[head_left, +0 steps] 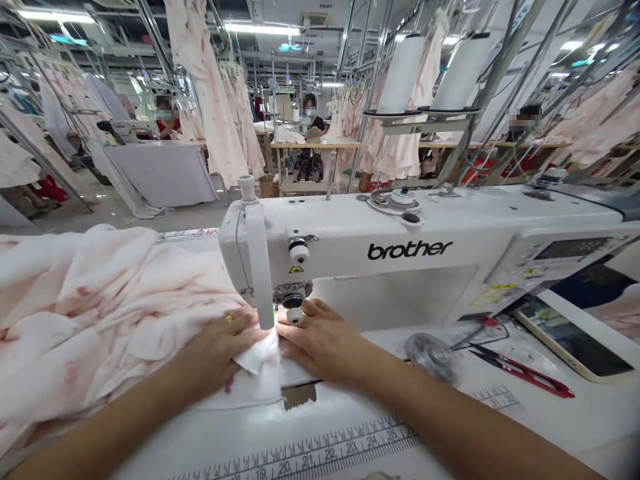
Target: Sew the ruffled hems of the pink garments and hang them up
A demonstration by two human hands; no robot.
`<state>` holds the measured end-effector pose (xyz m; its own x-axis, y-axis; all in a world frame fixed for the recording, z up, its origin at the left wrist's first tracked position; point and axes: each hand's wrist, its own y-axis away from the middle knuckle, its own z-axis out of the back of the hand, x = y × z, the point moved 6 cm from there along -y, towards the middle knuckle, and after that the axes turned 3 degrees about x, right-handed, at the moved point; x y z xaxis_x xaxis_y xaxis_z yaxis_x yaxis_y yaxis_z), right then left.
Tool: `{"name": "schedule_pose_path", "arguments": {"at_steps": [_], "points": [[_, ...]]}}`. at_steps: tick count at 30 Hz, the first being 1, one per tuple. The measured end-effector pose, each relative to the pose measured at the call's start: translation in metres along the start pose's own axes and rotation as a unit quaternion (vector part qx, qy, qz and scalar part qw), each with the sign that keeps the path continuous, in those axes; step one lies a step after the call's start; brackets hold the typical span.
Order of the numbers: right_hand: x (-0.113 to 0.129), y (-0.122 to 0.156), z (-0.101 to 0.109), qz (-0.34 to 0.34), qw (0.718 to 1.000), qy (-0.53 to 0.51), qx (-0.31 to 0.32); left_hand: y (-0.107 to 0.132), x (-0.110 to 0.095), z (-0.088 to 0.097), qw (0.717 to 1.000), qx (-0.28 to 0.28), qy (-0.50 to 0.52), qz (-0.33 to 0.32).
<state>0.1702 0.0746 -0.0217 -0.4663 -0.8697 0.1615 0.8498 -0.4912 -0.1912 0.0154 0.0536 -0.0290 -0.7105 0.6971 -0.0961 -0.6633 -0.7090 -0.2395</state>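
The pink and white cloth (85, 313) is pressed flat by the left hand (217, 353) and the right hand (325, 340), both open and not gripping, just beside the foot (294, 301) of the sewing machine (400, 250), so a finger could be stabbed if slid too close.
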Motion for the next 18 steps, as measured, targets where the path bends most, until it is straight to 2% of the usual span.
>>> {"name": "schedule_pose_path", "arguments": {"at_steps": [2, 5, 9, 14, 18], "points": [[0.002, 0.001, 0.003, 0.023, 1.000, 0.006, -0.010, -0.002, 0.002, 0.003, 1.000, 0.008, 0.001, -0.005], [0.010, 0.006, 0.004, 0.102, 0.995, 0.000, -0.015, -0.002, 0.001, 0.005, 1.000, 0.017, 0.003, 0.007], [0.023, 0.012, -0.002, 0.188, 0.982, -0.013, -0.001, -0.001, -0.014, 0.007, 0.999, 0.019, 0.013, 0.034], [0.026, 0.013, -0.008, 0.198, 0.980, -0.019, 0.008, -0.003, -0.041, 0.006, 0.999, 0.011, 0.030, 0.042], [0.026, 0.012, -0.008, 0.190, 0.982, -0.018, 0.010, -0.003, -0.046, -0.003, 0.999, 0.033, -0.010, 0.042]]}}
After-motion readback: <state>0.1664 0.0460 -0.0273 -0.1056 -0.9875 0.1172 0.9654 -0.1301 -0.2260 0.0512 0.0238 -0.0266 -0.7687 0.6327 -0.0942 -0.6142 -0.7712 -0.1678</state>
